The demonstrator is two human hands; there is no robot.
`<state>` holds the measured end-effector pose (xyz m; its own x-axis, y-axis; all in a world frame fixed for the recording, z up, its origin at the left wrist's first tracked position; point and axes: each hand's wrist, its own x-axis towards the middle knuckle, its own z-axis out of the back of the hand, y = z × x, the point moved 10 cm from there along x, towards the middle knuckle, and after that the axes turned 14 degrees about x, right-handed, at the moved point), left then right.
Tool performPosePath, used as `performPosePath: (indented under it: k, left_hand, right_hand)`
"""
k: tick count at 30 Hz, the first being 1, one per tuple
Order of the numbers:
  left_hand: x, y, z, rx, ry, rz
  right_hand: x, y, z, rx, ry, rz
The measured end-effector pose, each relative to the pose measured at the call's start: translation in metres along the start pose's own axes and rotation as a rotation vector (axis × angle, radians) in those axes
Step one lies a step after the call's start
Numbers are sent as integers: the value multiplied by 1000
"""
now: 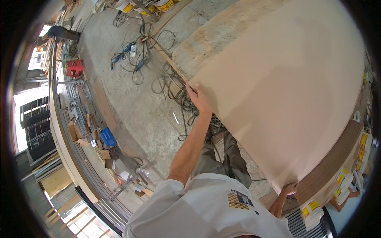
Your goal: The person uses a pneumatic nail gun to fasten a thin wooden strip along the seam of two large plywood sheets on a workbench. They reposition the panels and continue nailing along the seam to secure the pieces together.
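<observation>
A large, flat beige board (pixel 285 91) fills the right half of the head view, lying across a brown surface at its right side. My left hand (pixel 200 99) grips the board's left edge near its far left corner, the thumb showing on top and some fingers hidden beneath. Lower down, at the board's near corner, my right hand (pixel 290 188) is closed around the edge. Parts of its fingers are hidden. A shadow falls across the board's face.
Tangled dark cables (pixel 180 93) and blue power tools (pixel 126 53) lie on the concrete floor (pixel 147 107). To the left are a blue case (pixel 107 137), a red step stool (pixel 74 68) and long metal profiles. Another person (pixel 63 33) bends at far left. White-and-yellow bags (pixel 313 214) sit at right.
</observation>
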<state>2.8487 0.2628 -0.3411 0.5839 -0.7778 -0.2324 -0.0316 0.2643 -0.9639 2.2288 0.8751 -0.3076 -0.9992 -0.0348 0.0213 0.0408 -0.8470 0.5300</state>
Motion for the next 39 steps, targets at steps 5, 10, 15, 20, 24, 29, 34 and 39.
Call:
performPosePath:
  k: [5,10,15,20,24,29,34,39]
  left_hand:
    - [-6,-19,-17,-66,76,-2]
    - [-9,-13,-20,251,-15,-131]
    - [13,-24,-17,372,115,-212]
    - [36,-29,-7,478,389,-159]
    - [49,-22,2,331,399,-122]
    - [48,-31,1,496,399,-163]
    - [46,-36,5,539,387,-180]
    - [47,-30,13,356,349,-173]
  right_hand:
    - [12,-22,10,18,-23,-11]
    - [17,8,14,21,4,-69]
    - [27,-11,-2,66,-17,1]
    - [45,-46,-8,-88,-53,47]
    - [31,-26,-5,-33,-113,21]
    - [26,-24,-5,11,-147,5]
    - [25,-22,-3,61,-118,-15]
    - [22,-16,3,-29,-108,75]
